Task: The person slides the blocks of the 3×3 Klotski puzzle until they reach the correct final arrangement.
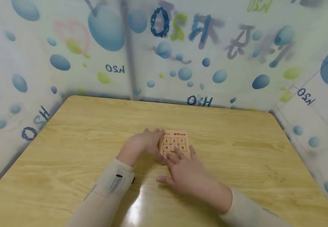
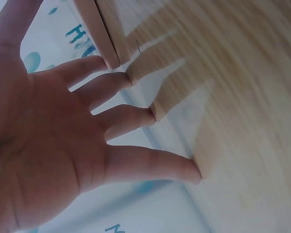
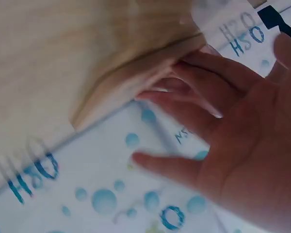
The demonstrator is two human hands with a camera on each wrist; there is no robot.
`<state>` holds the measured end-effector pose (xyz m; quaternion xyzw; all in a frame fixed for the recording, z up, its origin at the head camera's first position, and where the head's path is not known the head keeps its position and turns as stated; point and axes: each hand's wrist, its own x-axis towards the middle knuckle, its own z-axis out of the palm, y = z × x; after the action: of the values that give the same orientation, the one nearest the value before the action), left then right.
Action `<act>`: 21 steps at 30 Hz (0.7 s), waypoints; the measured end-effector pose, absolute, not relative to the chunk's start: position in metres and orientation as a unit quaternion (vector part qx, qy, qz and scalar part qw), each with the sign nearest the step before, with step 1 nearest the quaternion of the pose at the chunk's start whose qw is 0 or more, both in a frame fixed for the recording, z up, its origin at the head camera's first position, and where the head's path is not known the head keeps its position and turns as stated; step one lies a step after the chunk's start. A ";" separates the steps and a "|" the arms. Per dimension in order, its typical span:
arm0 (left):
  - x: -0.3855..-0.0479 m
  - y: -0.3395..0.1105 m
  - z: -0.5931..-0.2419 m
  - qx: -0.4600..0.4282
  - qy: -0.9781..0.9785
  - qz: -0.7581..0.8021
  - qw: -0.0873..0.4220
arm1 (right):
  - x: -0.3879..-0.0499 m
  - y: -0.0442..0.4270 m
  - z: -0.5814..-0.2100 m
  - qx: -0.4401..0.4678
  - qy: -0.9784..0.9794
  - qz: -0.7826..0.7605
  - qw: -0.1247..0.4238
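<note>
Behind everything we see a wall covering (image 1: 232,63) printed with blue drops and H2O lettering. In front of it lies the wood-grained table (image 1: 237,129), its far corners rounded. Two arms in pale sleeves (image 1: 104,192) reach in from the near edge.

The right hand (image 1: 189,173) comes over the near part of the number board (image 1: 171,133), fingers loosely extended across its face, one beside its right edge, thumb out over the wood; we see no grasp. The left hand (image 1: 144,142) stands at the board's left edge, fingers spread and uncurled, thumb by the near left corner (its own camera shows the index fingertip meeting the board's edge and other tips on the table).

So the board lies flat in mid-table, to the left hand's right and under the right fingers. We judge its long axis to run away from the person. Wood extends beyond its far and right edges; the hands crowd the left and near ones.

Smallest are the numbered tiles (image 1: 174,141): 1, 2, 7 in the far row, lower ones partly covered.
</note>
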<state>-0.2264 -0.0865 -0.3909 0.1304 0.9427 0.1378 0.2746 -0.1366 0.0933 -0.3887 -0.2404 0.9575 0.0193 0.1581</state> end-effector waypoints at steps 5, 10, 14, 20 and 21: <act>-0.226 -0.086 -0.392 0.130 0.941 0.144 0.276 | -0.143 0.085 -0.386 -0.216 0.964 0.034 0.149; -0.224 -0.086 -0.391 0.133 0.942 0.138 0.276 | -0.149 0.083 -0.388 -0.254 0.950 -0.044 0.176; -0.222 -0.086 -0.388 0.133 0.941 0.144 0.275 | -0.144 0.090 -0.381 -0.248 0.944 -0.084 0.201; -0.223 -0.087 -0.389 0.132 0.943 0.138 0.272 | -0.155 0.094 -0.389 -0.218 0.963 -0.044 0.151; -0.223 -0.087 -0.390 0.132 0.943 0.137 0.273 | -0.158 0.093 -0.393 -0.213 0.965 -0.039 0.149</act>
<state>-0.2232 -0.0874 -0.3899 0.1323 0.9430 0.1366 0.2731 -0.1583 0.0934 -0.3928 -0.2128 0.9649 -0.0393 0.1490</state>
